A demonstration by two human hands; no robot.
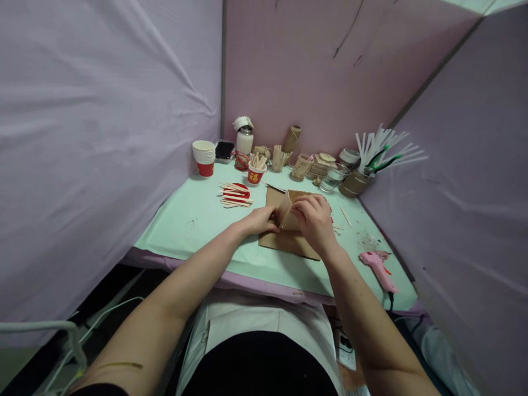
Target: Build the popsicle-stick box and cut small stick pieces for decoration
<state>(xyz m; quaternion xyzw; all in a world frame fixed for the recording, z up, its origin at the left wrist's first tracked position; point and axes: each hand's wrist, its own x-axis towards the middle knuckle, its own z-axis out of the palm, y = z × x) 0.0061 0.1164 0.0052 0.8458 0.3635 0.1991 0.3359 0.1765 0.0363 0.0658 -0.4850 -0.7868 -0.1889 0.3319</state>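
Note:
An upright structure of pale wooden craft sticks (291, 223) stands on a brown cardboard sheet (289, 245), its two walls meeting at an angle. My left hand (264, 221) is closed on the lower left edge of this structure, its fingertips low by the cardboard. From the right, my right hand (314, 215) reaches over the other wall, fingers bent and pinched at its upper part. Whether a small stick is in the right fingers is hidden. Just behind, a dark thin tool (275, 187) lies at the cardboard's far edge.
A pink glue gun (379, 269) lies at the right. Loose craft sticks rest on a red disc (236, 192) at the left. Along the back stand stacked paper cups (204, 158), a red cup of sticks (256, 175), a water glass (333, 179) and a brown holder (353, 184) with white glue sticks and green-handled pliers.

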